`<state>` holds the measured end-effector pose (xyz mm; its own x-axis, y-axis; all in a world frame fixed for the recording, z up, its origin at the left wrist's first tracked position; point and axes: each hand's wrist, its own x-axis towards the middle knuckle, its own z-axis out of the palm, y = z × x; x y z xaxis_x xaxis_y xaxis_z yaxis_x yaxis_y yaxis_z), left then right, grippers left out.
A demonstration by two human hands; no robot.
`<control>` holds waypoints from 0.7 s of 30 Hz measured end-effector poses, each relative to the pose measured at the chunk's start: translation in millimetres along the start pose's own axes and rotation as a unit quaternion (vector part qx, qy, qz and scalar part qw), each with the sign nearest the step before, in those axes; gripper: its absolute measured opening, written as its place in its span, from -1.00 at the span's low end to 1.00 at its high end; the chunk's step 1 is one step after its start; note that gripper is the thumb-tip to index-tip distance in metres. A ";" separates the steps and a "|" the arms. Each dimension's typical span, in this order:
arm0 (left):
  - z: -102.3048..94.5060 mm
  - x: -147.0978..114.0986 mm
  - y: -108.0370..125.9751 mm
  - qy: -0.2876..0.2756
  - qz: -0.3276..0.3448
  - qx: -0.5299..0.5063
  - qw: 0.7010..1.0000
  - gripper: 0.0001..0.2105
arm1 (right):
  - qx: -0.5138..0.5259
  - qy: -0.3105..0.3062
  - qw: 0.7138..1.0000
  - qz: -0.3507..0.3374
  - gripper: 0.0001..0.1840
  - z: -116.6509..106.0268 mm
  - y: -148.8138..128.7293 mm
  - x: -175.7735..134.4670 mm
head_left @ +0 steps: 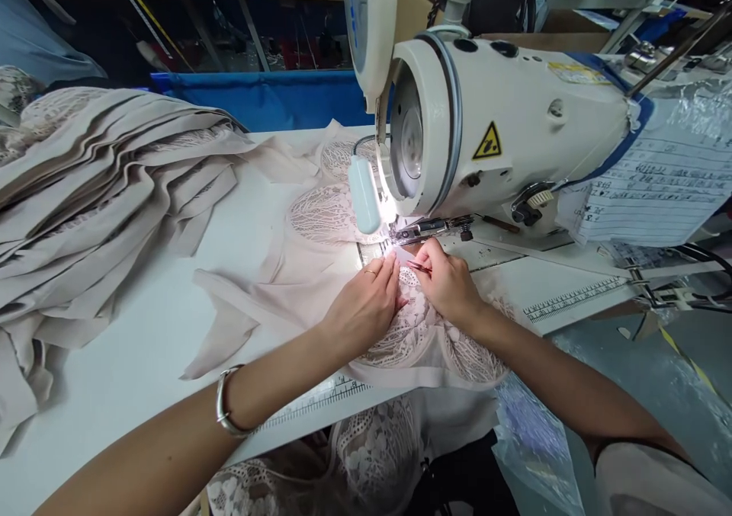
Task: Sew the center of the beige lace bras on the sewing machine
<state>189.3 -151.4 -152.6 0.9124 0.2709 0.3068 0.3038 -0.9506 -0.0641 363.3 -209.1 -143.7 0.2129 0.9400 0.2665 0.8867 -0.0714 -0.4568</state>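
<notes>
Head cam, the only view: two bare hands work close together under the needle end of a white sewing machine [515, 112], on a white tabletop [142, 394]. A pale lace garment [394, 341] lies beneath both hands, btwn the machine and the tabletop's near edge, its plain band nearest the wearer.

Key relation: a small pale piece [403, 256] sits btwn the two sets of fingertips, just on the near side of the metal foot assembly [423, 231]. It's approx. straight ahead of the L hand [366, 302], whose fingertips are nearer & seem to touch its left edge; it lies left & slightly fwd of the R hand [451, 283]. Its long axis appears to slant from the foot down toward the R hand, tho it's too small to be sure.

L fingers: together, pressed down on the lace; can't tell if they pinch any cloth. R fingers: clenched on a slim dark tool [420, 266], prob. tweezers or snips, tip pointing left at the pale piece.

Also: a small lamp [364, 196] lights the spot; a big pile of beige fabric [114, 173] is at far left, well apart from the hands; handwritten paper [657, 173] hangs at right, in front of the machine's far end.
</notes>
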 end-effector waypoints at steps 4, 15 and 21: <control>-0.7 2.5 -3.7 0.006 -0.004 -0.029 1.000 -0.58 | -0.081 0.005 0.994 -0.076 -0.78 -0.5 -3.1 -2.9; -0.7 2.9 -13.7 0.023 -0.027 -0.049 0.998 -0.51 | -0.178 -0.068 0.974 -0.125 -0.57 -0.1 -4.8 -5.2; -1.3 1.7 -13.4 0.015 -0.034 -0.042 0.998 -0.51 | -0.157 -0.076 0.979 -0.106 -0.51 0.2 -4.5 -1.9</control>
<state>186.4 -138.4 -150.0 0.8811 0.3318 0.3369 0.3399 -0.9398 0.0366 358.8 -210.4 -142.3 -0.0314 0.9821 0.1858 0.9918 0.0536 -0.1160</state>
